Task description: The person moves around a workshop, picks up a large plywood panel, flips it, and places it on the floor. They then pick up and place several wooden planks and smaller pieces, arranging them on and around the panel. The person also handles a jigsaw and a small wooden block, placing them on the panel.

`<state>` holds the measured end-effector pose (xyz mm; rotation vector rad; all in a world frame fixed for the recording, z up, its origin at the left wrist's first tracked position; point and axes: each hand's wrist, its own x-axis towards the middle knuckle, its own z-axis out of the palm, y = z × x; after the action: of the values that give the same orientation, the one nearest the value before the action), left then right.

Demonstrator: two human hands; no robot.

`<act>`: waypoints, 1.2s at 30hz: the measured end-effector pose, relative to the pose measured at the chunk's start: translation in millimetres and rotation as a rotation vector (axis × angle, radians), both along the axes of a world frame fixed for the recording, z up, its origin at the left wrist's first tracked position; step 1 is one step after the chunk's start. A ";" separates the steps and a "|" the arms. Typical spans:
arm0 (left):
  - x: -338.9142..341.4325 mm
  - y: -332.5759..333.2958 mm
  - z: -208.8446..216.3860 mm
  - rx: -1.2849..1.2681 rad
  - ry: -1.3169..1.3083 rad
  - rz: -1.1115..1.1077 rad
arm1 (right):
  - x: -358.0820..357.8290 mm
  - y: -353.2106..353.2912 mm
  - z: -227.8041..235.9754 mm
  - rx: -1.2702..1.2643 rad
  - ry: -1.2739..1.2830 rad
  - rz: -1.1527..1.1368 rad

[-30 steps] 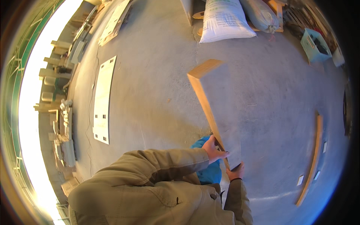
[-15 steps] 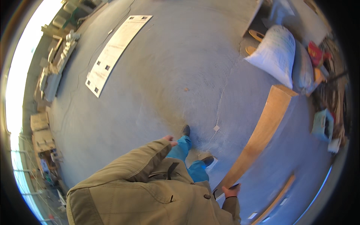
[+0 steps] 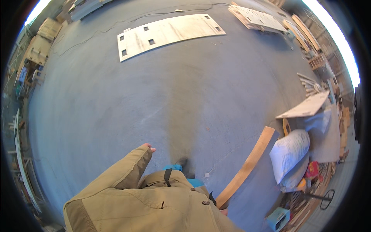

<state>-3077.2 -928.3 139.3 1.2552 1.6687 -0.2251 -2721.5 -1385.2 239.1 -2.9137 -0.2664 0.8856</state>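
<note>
A long pale wooden plank (image 3: pixel 249 166) slants from the concrete floor at the right down to my right side. Only a sliver of my right hand (image 3: pixel 223 211) shows past the hem of my tan coat, gripping the plank's near end. My left hand (image 3: pixel 148 147) hangs apart from the plank at my left. Just its fingertips peek out of the sleeve, loosely spread and holding nothing. My dark shoe (image 3: pixel 181 161) and blue trouser leg show between the arms.
A large plywood sheet with square holes (image 3: pixel 170 33) lies on the floor far ahead, more sheets (image 3: pixel 259 17) at the top right. A white sack (image 3: pixel 290 154), a flat board (image 3: pixel 305 106), a blue crate (image 3: pixel 279 218) and timber scraps crowd the right. Wooden crates (image 3: pixel 38 42) line the left.
My left hand has let go of the plank and swung out to the left. The plank, first held ahead in both hands, now trails at my right as my view turns.
</note>
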 end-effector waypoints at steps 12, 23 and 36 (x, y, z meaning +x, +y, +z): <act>-122.5 70.1 -3.5 -0.013 0.266 0.370 | 91.4 302.5 -41.9 -0.090 0.243 0.076; -167.9 142.8 3.2 -0.110 0.037 0.793 | 70.6 605.9 -45.6 0.044 0.184 0.418; -425.2 520.1 6.1 0.210 0.242 0.462 | -124.1 883.3 -0.1 -0.040 0.058 0.550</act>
<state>-3502.3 -408.1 145.4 0.9813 2.1866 0.0861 -2845.5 -501.9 239.0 -2.8803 -1.0915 1.0375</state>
